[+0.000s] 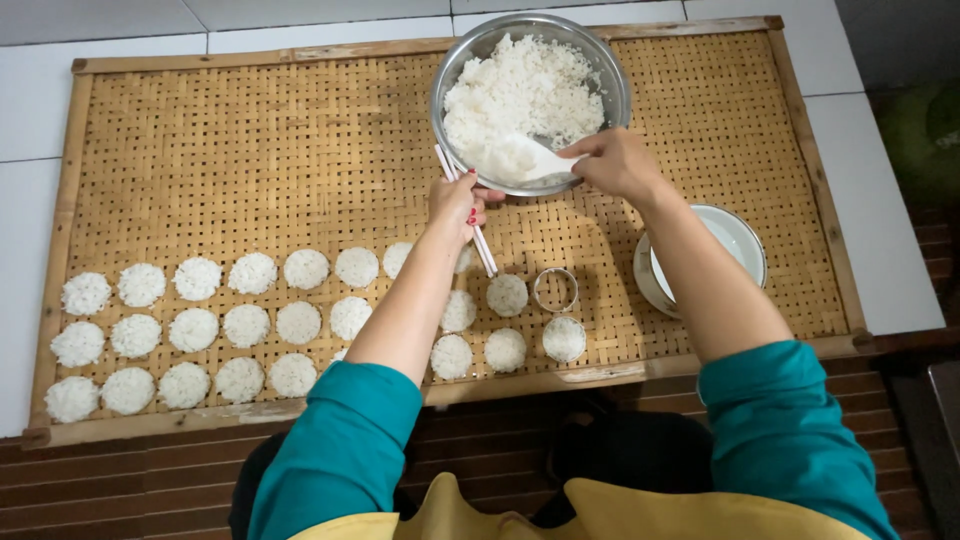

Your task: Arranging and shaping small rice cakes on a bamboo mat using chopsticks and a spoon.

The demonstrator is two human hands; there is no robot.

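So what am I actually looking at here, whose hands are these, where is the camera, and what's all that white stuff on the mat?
There is no machine here: these are a person's two bare hands, filmed by a camera worn on their head and looking down. The surface is a woven bamboo tray with a wooden frame. On it lie rows of small round rice cakes, and a metal ring mould stands empty beside them. At the top sits a steel bowl of cooked rice. The right hand holds a white spoon in the bowl. The left hand holds a pair of pale chopsticks at the bowl's rim. A white dish sits at the right.
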